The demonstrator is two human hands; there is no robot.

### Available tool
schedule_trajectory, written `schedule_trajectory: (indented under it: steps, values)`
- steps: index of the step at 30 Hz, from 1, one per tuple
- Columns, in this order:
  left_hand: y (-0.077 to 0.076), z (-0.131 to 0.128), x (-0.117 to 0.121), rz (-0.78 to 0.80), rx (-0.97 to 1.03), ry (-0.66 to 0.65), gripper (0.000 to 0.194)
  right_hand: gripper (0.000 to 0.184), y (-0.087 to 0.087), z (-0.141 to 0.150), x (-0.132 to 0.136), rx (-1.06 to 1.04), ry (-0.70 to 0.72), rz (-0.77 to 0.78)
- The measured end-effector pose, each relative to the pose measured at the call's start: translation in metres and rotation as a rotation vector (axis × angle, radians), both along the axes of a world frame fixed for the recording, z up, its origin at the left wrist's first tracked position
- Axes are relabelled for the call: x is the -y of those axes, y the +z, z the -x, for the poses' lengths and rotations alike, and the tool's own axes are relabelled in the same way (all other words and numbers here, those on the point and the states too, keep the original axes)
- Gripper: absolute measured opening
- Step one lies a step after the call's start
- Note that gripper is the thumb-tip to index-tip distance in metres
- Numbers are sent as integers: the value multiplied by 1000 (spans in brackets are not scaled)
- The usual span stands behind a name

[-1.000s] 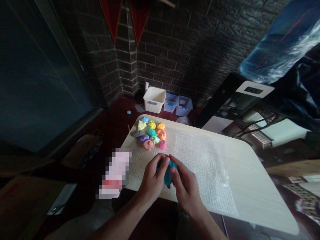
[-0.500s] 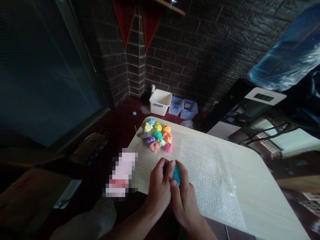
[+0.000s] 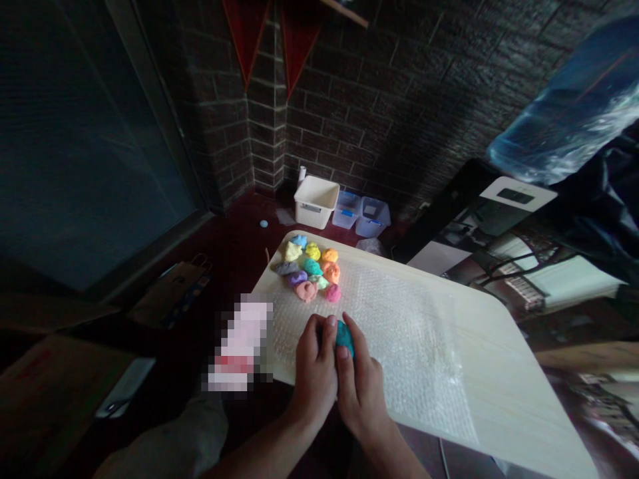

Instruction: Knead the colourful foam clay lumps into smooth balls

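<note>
A lump of dark teal modelling clay (image 3: 344,336) is squeezed between my two hands above the near edge of the table. My left hand (image 3: 317,362) wraps round its left side, with the thumb on top. From the right, my right hand (image 3: 360,379) closes on it, thumb pressed against the near face. Much of the lump is hidden by the fingers. Beyond my hands lie several soft clay lumps in many colours, among them a pink lump (image 3: 332,293), a salmon lump (image 3: 306,291), a green lump (image 3: 312,266) and an orange lump (image 3: 331,272).
Bubble wrap (image 3: 414,346) covers much of the pale wooden table (image 3: 504,372). A white basket (image 3: 315,203) and clear bins (image 3: 373,218) stand on the floor by the brick wall. At the right is a water dispenser (image 3: 516,194). A pixelated pink item (image 3: 239,342) shows at the table's left edge.
The view has shifted slightly, so everything sits a little further left. More of the teal clay's top was visible before; my fingers have shifted on it. The other lumps stay put.
</note>
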State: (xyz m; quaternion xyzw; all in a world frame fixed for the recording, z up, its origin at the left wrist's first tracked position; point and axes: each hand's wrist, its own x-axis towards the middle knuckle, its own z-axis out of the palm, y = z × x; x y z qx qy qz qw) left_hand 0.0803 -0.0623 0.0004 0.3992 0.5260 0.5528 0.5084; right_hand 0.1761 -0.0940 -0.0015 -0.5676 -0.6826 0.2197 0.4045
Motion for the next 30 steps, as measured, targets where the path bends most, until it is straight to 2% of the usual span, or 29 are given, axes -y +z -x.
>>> schedule_trajectory:
  steps: [7,11,18,24,30]
  values:
    - [3,0,1,7,34,4,37,61,2,-5,4,0,-4,27]
    - [-1,-2,0,16,21,46,40,59,2,-3,2,8,24,31]
    - [3,1,-2,-34,24,-6,40,62,1,-11,7,-91,10,30]
    - [-3,-1,-4,22,82,70,45,58,0,-4,7,-33,42,-83]
    - [-7,1,-5,-7,46,93,47,56,0,-3,3,6,67,-58]
